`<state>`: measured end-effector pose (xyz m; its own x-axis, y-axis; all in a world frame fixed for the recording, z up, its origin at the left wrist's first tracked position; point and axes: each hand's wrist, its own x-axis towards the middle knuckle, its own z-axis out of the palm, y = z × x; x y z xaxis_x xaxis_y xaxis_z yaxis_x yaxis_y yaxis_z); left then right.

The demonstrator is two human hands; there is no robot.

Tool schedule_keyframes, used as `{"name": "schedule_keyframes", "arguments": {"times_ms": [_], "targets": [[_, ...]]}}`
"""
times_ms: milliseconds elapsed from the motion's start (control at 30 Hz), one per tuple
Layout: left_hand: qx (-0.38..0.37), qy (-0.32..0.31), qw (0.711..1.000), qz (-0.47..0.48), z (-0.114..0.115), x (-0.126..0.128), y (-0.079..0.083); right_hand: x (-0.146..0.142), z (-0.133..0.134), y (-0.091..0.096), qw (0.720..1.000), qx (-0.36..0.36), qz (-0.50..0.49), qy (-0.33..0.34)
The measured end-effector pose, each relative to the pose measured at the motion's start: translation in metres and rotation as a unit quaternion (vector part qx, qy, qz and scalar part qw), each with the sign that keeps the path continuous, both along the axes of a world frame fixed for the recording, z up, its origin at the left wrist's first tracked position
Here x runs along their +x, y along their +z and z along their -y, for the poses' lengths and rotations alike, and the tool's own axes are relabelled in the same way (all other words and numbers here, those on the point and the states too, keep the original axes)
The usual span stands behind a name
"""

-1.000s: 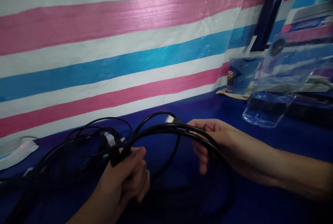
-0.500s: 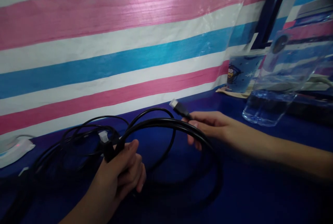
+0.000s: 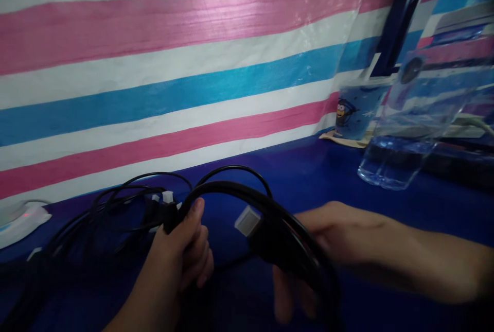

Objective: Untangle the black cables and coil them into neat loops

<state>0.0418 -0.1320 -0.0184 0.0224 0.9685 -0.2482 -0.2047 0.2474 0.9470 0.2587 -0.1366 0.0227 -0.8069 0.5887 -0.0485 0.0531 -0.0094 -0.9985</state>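
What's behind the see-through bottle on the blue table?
Behind the clear bottle stands a blue cartoon cup against the striped wall. Through the bottle only blurred stripes and a dark shape show; what they are cannot be told.
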Motion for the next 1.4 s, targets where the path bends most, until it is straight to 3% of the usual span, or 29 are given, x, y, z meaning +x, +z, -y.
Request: {"name": "schedule_keyframes", "arguments": {"times_ms": [100, 233, 300, 400, 500, 567, 633, 700, 833, 900, 967, 1033, 1100, 1167, 1267, 1333, 1400], "targets": [[0.006, 0.066, 0.998, 0.020, -0.002, 0.001, -0.002, -0.001, -0.001, -0.009, 0.993, 0.024, -0.092, -0.065], [0.044, 0.110, 0.992, 0.049, -0.004, 0.001, -0.004, -0.006, -0.001, -0.023, 0.971, 0.145, 0.026, -0.190], [0.053, 0.107, 0.991, 0.055, -0.004, 0.001, -0.004, -0.007, -0.004, -0.028, 0.962, 0.162, 0.045, -0.216], [0.063, 0.100, 0.990, 0.073, -0.005, -0.002, -0.004, -0.004, -0.012, -0.031, 0.966, 0.139, 0.041, -0.212], [0.080, 0.110, 0.986, 0.095, -0.008, -0.006, -0.004, -0.002, -0.022, -0.033, 0.973, 0.065, 0.058, -0.212], [0.089, 0.115, 0.984, 0.102, -0.010, -0.008, -0.003, -0.001, -0.029, -0.035, 0.968, 0.012, 0.056, -0.244], [0.087, 0.095, 0.986, 0.105, -0.011, -0.008, -0.001, -0.002, -0.034, -0.037, 0.954, 0.004, 0.028, -0.298], [0.073, 0.051, 0.991, 0.101, -0.009, -0.006, 0.000, -0.003, -0.034, -0.037, 0.936, 0.048, -0.024, -0.349], [0.044, -0.011, 0.995, 0.086, 0.006, 0.005, 0.002, -0.008, -0.017, -0.032, 0.887, 0.225, -0.048, -0.401], [0.009, -0.082, 0.990, 0.115, 0.017, 0.011, 0.001, -0.010, -0.008, -0.030, 0.857, 0.335, -0.011, -0.392], [-0.024, -0.169, 0.970, 0.175, 0.026, 0.015, -0.002, -0.012, -0.004, -0.030, 0.844, 0.400, 0.012, -0.357], [-0.031, -0.228, 0.944, 0.236, 0.032, 0.016, -0.005, -0.013, -0.007, -0.032, 0.884, 0.351, 0.017, -0.310], [-0.032, -0.271, 0.925, 0.266, 0.030, 0.015, -0.009, -0.013, -0.012, -0.033, 0.940, 0.221, 0.019, -0.259], [-0.046, -0.295, 0.920, 0.252, 0.023, 0.013, -0.012, -0.012, -0.016, -0.032, 0.966, 0.113, 0.022, -0.232], [-0.063, -0.214, 0.956, 0.192, 0.008, 0.010, -0.013, -0.011, -0.018, -0.027, 0.961, 0.095, 0.005, -0.261], [-0.048, -0.111, 0.981, 0.150, 0.000, 0.009, -0.012, -0.008, -0.018, -0.023, 0.945, 0.122, -0.015, -0.302], [-0.021, -0.048, 0.991, 0.124, -0.004, 0.009, -0.010, -0.006, -0.019, -0.021, 0.919, 0.170, -0.009, -0.356]]}}
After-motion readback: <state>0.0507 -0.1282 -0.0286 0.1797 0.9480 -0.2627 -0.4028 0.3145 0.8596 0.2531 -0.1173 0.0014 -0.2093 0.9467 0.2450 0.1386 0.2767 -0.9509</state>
